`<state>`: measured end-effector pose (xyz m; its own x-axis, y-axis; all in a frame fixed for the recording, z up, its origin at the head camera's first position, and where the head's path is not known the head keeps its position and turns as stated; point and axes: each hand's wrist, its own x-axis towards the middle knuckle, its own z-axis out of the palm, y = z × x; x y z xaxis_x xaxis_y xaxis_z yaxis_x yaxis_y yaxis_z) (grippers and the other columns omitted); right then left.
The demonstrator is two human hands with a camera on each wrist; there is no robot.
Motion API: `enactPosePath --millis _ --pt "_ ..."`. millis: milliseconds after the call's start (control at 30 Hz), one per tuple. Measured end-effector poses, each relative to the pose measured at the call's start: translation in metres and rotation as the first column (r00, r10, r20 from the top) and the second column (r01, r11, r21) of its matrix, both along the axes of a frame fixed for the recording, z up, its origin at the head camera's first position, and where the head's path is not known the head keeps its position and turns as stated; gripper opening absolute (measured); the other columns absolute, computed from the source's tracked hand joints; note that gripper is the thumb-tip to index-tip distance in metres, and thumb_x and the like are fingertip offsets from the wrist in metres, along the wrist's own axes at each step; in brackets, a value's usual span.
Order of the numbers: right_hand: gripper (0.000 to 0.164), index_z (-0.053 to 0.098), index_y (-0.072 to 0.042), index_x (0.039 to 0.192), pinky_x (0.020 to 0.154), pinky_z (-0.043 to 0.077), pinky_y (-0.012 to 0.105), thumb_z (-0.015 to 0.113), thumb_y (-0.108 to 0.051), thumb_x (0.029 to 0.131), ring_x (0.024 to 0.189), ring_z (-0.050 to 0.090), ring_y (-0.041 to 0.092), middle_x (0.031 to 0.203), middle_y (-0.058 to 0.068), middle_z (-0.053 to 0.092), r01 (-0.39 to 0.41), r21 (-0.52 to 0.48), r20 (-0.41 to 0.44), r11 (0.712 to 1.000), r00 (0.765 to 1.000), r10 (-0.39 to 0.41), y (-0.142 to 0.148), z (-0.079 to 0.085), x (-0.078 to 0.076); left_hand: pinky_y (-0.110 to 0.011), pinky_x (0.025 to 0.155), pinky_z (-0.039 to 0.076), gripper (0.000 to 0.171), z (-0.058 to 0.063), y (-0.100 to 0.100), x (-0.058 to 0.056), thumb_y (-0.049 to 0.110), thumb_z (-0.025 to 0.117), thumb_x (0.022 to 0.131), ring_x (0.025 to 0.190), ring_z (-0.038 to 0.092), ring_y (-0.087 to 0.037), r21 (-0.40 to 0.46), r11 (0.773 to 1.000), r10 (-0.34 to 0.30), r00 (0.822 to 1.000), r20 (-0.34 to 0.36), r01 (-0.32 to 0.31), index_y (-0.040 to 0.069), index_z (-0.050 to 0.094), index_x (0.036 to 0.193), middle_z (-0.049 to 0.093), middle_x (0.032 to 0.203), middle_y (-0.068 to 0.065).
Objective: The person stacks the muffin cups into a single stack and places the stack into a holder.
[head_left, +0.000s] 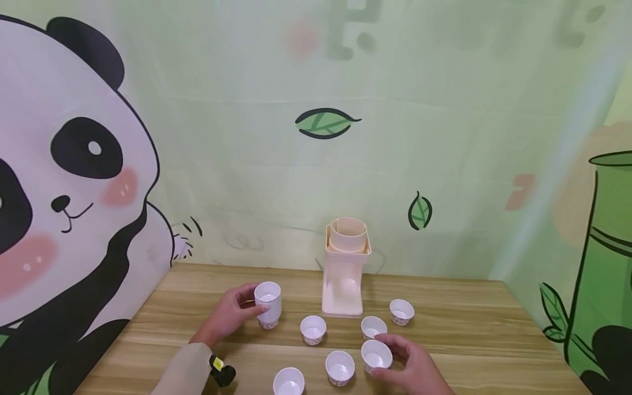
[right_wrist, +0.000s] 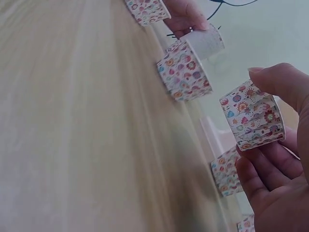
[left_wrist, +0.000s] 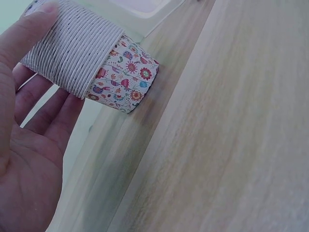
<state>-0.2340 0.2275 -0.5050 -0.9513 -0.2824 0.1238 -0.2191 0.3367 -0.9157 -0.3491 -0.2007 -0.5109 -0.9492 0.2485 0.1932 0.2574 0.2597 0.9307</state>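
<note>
At the left of the table, my left hand (head_left: pixel 231 314) grips a tall stack of nested paper cups (head_left: pixel 269 312). In the left wrist view the white rims lie tightly layered above the floral side of the bottom cup (left_wrist: pixel 128 75). On the right, my right hand (head_left: pixel 417 365) pinches a single small paper cup (head_left: pixel 377 356) between thumb and fingers. The right wrist view shows this floral cup (right_wrist: pixel 253 116) off the table, its base toward the palm. Nearby stand other white-lined cups, among them one in the middle (head_left: pixel 339 370) and one farther left (head_left: pixel 313 331).
Behind the cups, near the table's back edge, stands a pale pink stand (head_left: pixel 343 299) with a round holder (head_left: pixel 348 236) on top. More cups stand at the back right (head_left: pixel 402 314) and front (head_left: pixel 288 384). A printed panda cloth (head_left: pixel 237 137) hangs behind the wooden table (head_left: pixel 464 329).
</note>
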Motion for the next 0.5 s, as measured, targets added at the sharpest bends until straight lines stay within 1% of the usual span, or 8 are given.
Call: enactPosePath --millis 100,233,433,500 --pt "0.064 0.064 -0.003 0.132 0.097 0.048 0.010 0.091 -0.024 0.077 0.113 0.064 -0.001 0.134 0.016 0.067 0.037 0.013 0.030 0.999 0.999 -0.037 -0.004 0.006 0.000 -0.020 0.097 0.055 0.057 -0.001 0.000 0.000 0.022 0.083 0.087 0.121 0.067 -0.030 0.003 1.000 -0.005 1.000 0.002 0.005 0.005 0.061 0.137 0.068 0.132 -0.018" --pt "0.065 0.065 -0.006 0.134 0.098 0.049 0.012 0.091 -0.026 0.077 0.115 0.065 0.002 0.136 0.013 0.067 0.053 0.014 0.022 0.998 0.998 -0.054 -0.010 0.010 -0.001 -0.018 0.096 0.055 0.057 0.000 0.001 0.000 0.021 0.083 0.087 0.121 0.066 -0.030 0.005 1.000 -0.004 1.000 -0.001 0.004 0.005 0.061 0.137 0.068 0.132 -0.018" --pt "0.067 0.064 -0.005 0.134 0.098 0.051 0.015 0.092 -0.019 0.075 0.111 0.066 0.004 0.135 0.012 0.067 0.064 -0.063 0.011 0.996 0.998 -0.064 -0.020 0.016 -0.004 -0.021 0.097 0.055 0.058 0.001 0.001 0.001 0.021 0.083 0.087 0.121 0.067 -0.029 -0.002 1.000 0.003 1.000 -0.002 -0.003 0.005 0.061 0.138 0.068 0.132 -0.017" --pt "0.067 0.064 -0.003 0.134 0.098 0.052 0.016 0.092 -0.019 0.075 0.112 0.066 0.005 0.134 0.013 0.068 0.052 -0.077 -0.010 0.996 0.999 -0.053 -0.024 0.020 -0.005 -0.022 0.098 0.056 0.057 0.002 0.002 0.001 0.021 0.083 0.087 0.121 0.067 -0.029 0.000 1.000 0.009 1.000 0.005 -0.009 0.006 0.061 0.138 0.068 0.132 -0.016"
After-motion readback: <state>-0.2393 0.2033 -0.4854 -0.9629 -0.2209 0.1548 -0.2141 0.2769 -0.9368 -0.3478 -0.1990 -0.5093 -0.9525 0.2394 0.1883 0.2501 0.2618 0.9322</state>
